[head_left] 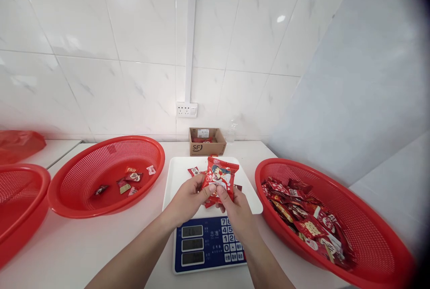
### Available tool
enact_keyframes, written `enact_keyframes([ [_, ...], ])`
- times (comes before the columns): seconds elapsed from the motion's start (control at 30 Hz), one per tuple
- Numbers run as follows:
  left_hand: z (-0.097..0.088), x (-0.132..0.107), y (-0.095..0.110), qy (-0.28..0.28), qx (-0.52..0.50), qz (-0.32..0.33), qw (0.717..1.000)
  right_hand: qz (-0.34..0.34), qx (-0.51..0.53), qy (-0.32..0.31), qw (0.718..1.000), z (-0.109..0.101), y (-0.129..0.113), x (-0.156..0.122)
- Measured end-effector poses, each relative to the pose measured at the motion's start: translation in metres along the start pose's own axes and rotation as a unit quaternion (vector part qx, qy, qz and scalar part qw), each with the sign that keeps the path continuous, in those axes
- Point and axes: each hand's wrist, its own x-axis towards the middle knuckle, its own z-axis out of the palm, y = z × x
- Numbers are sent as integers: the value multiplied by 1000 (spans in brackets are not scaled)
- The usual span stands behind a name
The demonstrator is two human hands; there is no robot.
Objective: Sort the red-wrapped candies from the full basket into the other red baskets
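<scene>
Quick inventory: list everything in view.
Held packet: 1, red, over scale
Scale: 1, white and blue, centre
Tray packets: several, mostly red, scale
Right basket: 1, red, right
Right-basket packets: many, mostly red, inside
Left basket: 1, red, left
Left-basket packets: several, mixed, inside
Third basket: 1, red, left edge
Plastic bundle: 1, red, far left
Cardboard box: 1, brown, behind scale
Clear object: 1, transparent, beside box
Socket plate: 1, white, wall
Conduit: 1, white, wall
Table: 1, white, under scale
Tiled wall: 1, white, behind
Side surface: 1, grey, right
Left hand: 1, bare, on packet
Right hand: 1, bare, on packet
</scene>
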Motion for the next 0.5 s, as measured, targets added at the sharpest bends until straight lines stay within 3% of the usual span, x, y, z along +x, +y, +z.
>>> enact_keyframes([
  [0.23,-2,-2,9,11,-3,8,1000,14,-33,-29,999,-3,-5,-4],
  [0.5,3,-7,-4,35,-3,11,999,-31,-30,35,998,1,1,-4],
])
